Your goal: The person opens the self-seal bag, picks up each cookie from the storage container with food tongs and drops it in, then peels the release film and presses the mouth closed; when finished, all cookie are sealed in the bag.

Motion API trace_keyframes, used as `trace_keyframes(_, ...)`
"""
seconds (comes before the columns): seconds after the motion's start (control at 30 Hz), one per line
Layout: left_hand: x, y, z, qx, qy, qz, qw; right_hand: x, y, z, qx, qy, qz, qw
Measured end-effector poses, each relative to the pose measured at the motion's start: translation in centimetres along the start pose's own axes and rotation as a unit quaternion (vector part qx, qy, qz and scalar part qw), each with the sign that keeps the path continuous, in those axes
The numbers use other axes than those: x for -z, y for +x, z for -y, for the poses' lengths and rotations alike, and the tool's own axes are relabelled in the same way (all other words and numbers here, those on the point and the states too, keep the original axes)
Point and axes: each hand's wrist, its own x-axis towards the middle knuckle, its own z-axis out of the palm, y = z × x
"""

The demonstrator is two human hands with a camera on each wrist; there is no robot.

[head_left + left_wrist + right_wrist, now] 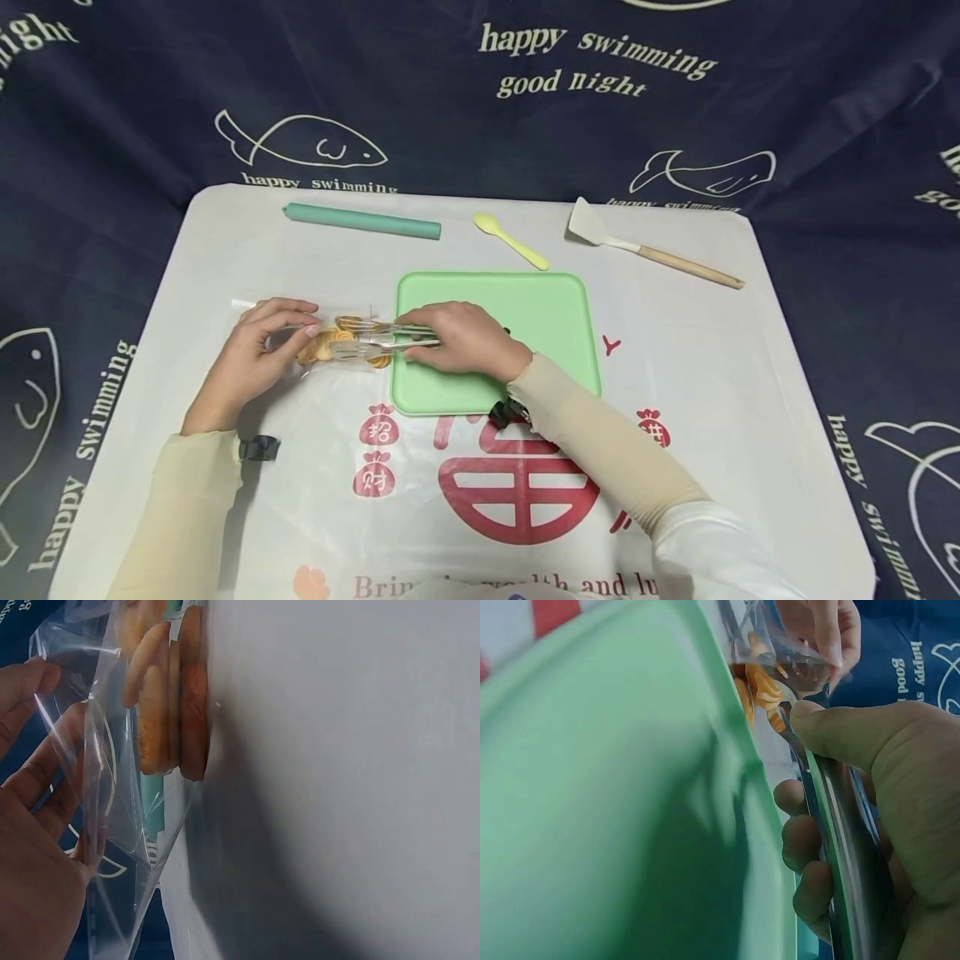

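Observation:
My left hand (258, 350) pinches the edge of a clear plastic bag (154, 862) and keeps it spread. Inside lie several golden-brown cookies (321, 344), stacked on their sides in the left wrist view. Metal tongs (847, 847) are in my right hand (465, 337), the thumb on one arm and curled fingers round the other. The tips of the tongs reach left into the bag among the cookies. Below my right hand lies a light green tray (525, 300), whose left rim is beside the bag.
Along the back of the white table (165, 500) lie a teal stick-shaped thing (367, 222), a yellow spoon (510, 240) and a white spatula with a wooden handle (637, 248). A dark blue printed cloth (450, 125) hangs behind the table.

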Motion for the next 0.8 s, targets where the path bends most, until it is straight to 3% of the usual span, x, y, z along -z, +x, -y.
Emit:
trace_keyframes(0.17, 0.0, 0.1, 0.0, -0.015, -0.006, -0.002, 0.9999, 0.0, 0.8, 0.9, 0.002, -0.001, 0.008, 1.0)
trace_keyframes(0.37, -0.1, 0.0, -0.1, -0.009, -0.018, 0.003, 0.9998, 0.0, 1.6, 1.4, 0.005, 0.017, 0.014, 0.9998)
trace_keyframes(0.8, -0.3, -0.3, 0.4, 0.008, -0.015, -0.002, 0.9999, 0.3, 0.7, 0.7, -0.015, 0.017, 0.028, 0.9994)
